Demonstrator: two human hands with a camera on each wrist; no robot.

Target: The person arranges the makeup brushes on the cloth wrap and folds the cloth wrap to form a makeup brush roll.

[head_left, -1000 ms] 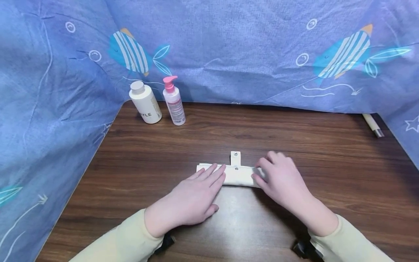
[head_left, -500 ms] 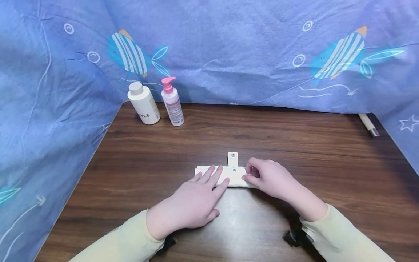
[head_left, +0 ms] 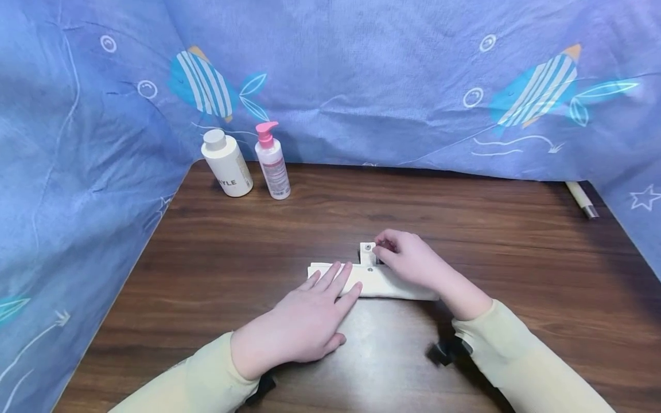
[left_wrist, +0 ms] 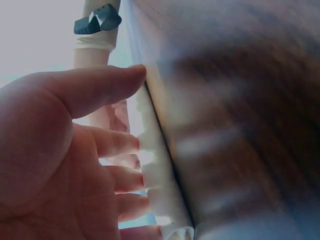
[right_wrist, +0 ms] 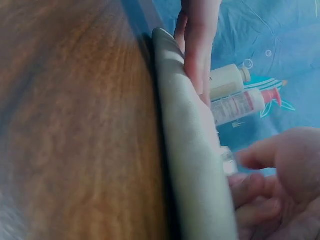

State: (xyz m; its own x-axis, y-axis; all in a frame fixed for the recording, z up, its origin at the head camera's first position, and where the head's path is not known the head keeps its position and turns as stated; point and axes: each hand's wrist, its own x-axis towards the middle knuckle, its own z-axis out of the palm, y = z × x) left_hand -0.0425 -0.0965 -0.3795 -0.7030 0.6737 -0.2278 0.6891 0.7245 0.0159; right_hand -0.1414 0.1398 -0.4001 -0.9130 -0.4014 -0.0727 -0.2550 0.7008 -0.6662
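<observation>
A white rolled-up fabric piece (head_left: pixel 395 287) lies crosswise on the table. From its far edge a short strap (head_left: pixel 366 255) with a metal snap stands out, and another snap sits on the roll near its base. My left hand (head_left: pixel 299 318) rests flat on the left part of the roll, fingers spread, the thumb off its near side. Curled thumb and fingers of my right hand (head_left: pixel 413 261) are at the strap's right edge; whether they pinch it is hidden. The right wrist view has the roll (right_wrist: pixel 192 140) running lengthwise, with the right hand (right_wrist: pixel 285 185) beside it.
A white bottle (head_left: pixel 229 166) and a pink-topped pump bottle (head_left: pixel 273 169) stand at the back left of the wooden table (head_left: pixel 217 241). A pale cylindrical object (head_left: pixel 581 199) lies at the back right. A blue fish-print cloth (head_left: pixel 361 74) hangs behind.
My right hand has moved left and away from me, from the roll's right part to the strap, uncovering the roll's right end. The left hand has stayed on the roll, its index finger spread wider.
</observation>
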